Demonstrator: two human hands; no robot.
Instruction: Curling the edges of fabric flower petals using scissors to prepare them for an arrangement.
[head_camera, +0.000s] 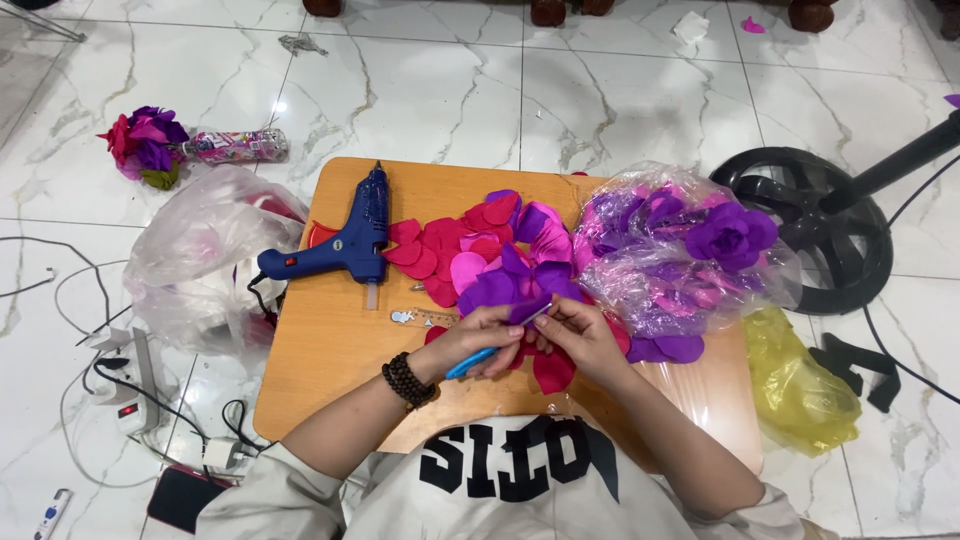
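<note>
Left grip: left hand (478, 338) curled shut round a blue rod (472, 362), thin and pen-like, tip pointing up toward the right hand.
Right grip: right hand (578, 335) pinched on a purple petal (528, 309), fingertips pressed together at its edge; petal seemed wrapped against the rod's upper end, exact contact hidden by fingers.
Petal position: just above both hands, at the near edge of the petal pile (490, 255), over the table (330, 340).
Wrist: dark bead bracelet (408, 380) on the left.
Technique (judgement): keep rod steady in left, roll petal edge tight with right thumb; even pressure, no creasing; stay low over the table so a slipped petal lands in reach.
Under hands: one red petal (553, 370) lying flat, touching the right palm side.
Nearby: small clear ruler (425, 318) just left of the hands; blue glue gun (345, 240) further up-left, nozzle down toward the table, cord off the left edge.
Right side: clear bag of purple flowers (680, 250) resting on the table, one finished bloom on top.
Floor: white bag (205, 260) left, yellow bag (795, 385) right, fan base (815, 225) beyond, power strip (130, 400) lower left.
</note>
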